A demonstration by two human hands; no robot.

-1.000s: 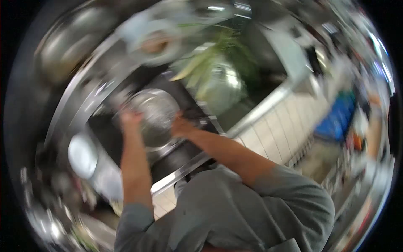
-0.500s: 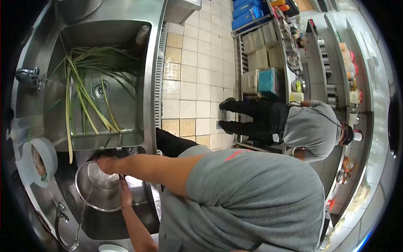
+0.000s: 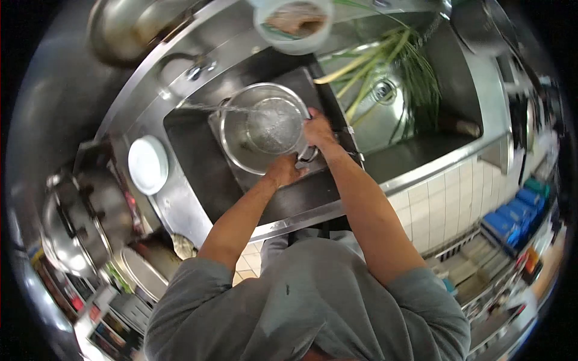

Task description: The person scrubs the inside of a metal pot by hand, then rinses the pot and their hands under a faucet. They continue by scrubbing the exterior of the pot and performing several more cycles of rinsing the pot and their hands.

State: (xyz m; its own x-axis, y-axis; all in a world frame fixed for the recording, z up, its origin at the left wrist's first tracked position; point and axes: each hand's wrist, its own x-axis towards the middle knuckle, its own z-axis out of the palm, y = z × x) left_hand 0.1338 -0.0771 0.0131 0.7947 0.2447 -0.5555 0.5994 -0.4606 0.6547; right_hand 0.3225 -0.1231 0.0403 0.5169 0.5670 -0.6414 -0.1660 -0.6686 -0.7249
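Note:
A round metal pot (image 3: 236, 131) with side handles sits in the dark sink basin (image 3: 198, 141). Water streams from the left into it, and some water shows inside. My right hand (image 3: 319, 129) is closed around the pot's right edge beside a handle. Against the pot's near right side, below that handle, my left hand (image 3: 284, 171) grips it, its fingertips partly hidden.
Long green stalks (image 3: 415, 69) lie in the second sink basin (image 3: 385, 156) to the right. A white container (image 3: 293, 45) stands behind the divider. White lids or plates (image 3: 148, 164) rest on the left ledge, near large metal pots (image 3: 69, 222).
My view has swung round to face the sink squarely. My right hand, earlier over the pot's inside, is now at its edge. Running water now lands in the pot.

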